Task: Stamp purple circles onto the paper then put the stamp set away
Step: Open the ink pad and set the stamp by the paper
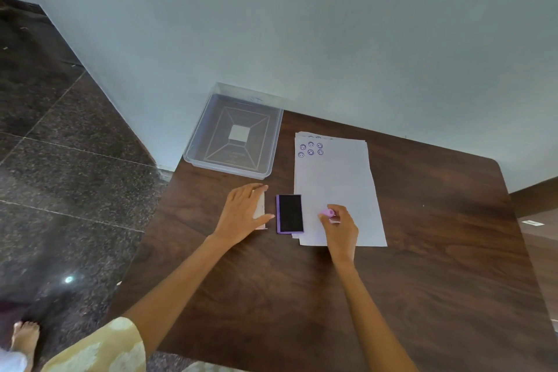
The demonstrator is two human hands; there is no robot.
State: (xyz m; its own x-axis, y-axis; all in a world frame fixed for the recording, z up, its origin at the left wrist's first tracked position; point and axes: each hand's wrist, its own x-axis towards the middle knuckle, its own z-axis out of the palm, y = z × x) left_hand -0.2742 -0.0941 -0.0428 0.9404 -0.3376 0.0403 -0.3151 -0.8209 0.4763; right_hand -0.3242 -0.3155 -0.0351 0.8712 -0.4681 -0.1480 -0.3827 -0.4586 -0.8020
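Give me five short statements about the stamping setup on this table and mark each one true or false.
1. The right hand holds a purple stamp. True.
2. The ink pad is closed. False: it lies open, its dark inked surface showing.
3. The top sheet of paper bears six purple stamped circles near its far left corner. True.
4. The clear plastic bin holds the ink pad. False: the pad lies on the table between the two hands, apart from the bin.
5. The left hand rests on the paper. False: it lies on a pale flat object, possibly the pad's lid, left of the ink pad.
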